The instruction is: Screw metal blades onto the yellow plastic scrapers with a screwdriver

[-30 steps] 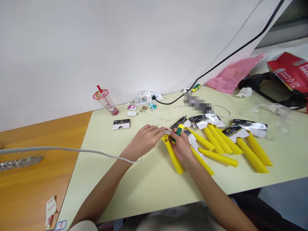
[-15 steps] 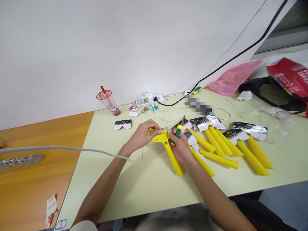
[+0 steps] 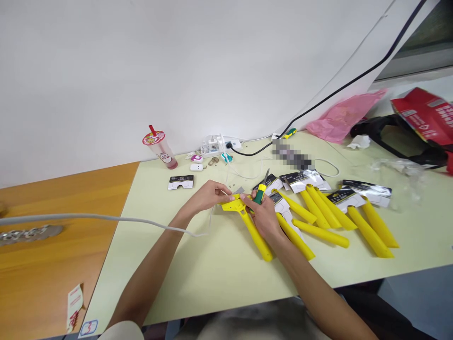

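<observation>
Two grips, one part. Left grip (image 3: 204,196): thumb and fingers pinched nearly together on the left end of a yellow plastic T-shaped tool's head. Right grip (image 3: 265,215): fingers curled round a green-and-yellow-handled screwdriver (image 3: 259,193), thumb apparently on the head's right side. The yellow plastic T-shaped tool (image 3: 255,236) spans between the grips, tubular handle sloping down toward the person; can't tell if its end rests on the pale green desk (image 3: 184,274).

Risks:
- Thin grey metal plate (image 3: 239,191) shows just beyond the head, between the grips. Seating hidden by fingers. If loose, uneven thumb pressure could skew it or pop it out. If the edge is sharp, fingertips are close enough to get nicked.
- Right grip doing double duty. Screwdriver shaft points up and away from it; press hard with that thumb and the handle could roll loose, or the tip swing toward the left fingers.
- Thin grey cable (image 3: 141,224) crosses in front of the left forearm. Contact unclear; if touching, a quick left pull could snag.
- Yellow plastic tubes (image 3: 320,232) and black-and-white printed cards (image 3: 348,198) crowd right of the right grip. Wide forearm swing would knock them.
- Clear plastic cup with red straw (image 3: 163,153), beyond and left of the left grip, stands near a white power strip (image 3: 236,144). Low risk unless bumped.
</observation>
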`<state>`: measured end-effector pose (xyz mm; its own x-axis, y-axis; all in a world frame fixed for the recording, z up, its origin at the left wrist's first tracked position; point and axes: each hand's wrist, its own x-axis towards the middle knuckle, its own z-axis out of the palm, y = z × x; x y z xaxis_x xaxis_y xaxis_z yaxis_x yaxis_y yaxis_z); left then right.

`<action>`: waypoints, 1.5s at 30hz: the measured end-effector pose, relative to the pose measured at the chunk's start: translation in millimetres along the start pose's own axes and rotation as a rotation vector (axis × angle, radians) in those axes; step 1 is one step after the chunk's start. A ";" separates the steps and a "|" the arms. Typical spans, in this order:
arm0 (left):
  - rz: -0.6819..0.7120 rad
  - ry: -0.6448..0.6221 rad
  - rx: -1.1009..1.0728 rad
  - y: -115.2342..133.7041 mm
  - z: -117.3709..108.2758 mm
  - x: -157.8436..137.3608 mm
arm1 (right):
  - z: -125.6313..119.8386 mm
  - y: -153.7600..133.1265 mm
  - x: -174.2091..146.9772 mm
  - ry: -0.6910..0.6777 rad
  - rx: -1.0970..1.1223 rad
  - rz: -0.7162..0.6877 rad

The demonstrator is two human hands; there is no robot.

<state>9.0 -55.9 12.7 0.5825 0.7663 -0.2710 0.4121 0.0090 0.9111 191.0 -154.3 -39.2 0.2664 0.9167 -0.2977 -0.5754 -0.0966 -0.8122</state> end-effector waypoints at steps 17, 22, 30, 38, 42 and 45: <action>0.035 0.057 -0.075 7.7 25.0 -0.7 | -3.7 4.9 4.8 0.061 -0.029 -0.010; 0.044 0.124 0.004 6.0 27.8 0.9 | -0.6 -0.2 2.5 -0.003 0.006 -0.003; 0.050 0.066 -0.086 -0.7 9.7 1.7 | 0.5 -4.1 -1.8 -0.143 -0.021 0.036; 0.030 0.058 -0.148 6.4 3.6 -2.7 | 0.2 -8.5 -7.5 -0.292 -0.168 0.144; 0.059 0.100 -0.241 5.7 11.1 -0.2 | 1.4 -7.3 -7.3 -0.277 -0.159 0.076; 0.073 0.155 -0.265 4.6 18.1 2.4 | 3.0 -5.3 -7.9 -0.251 -0.182 0.030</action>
<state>25.0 -65.7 10.6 0.4815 0.8599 -0.1697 0.1645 0.1015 0.9811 189.6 -159.8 -31.1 0.0390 0.9772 -0.2086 -0.4263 -0.1726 -0.8880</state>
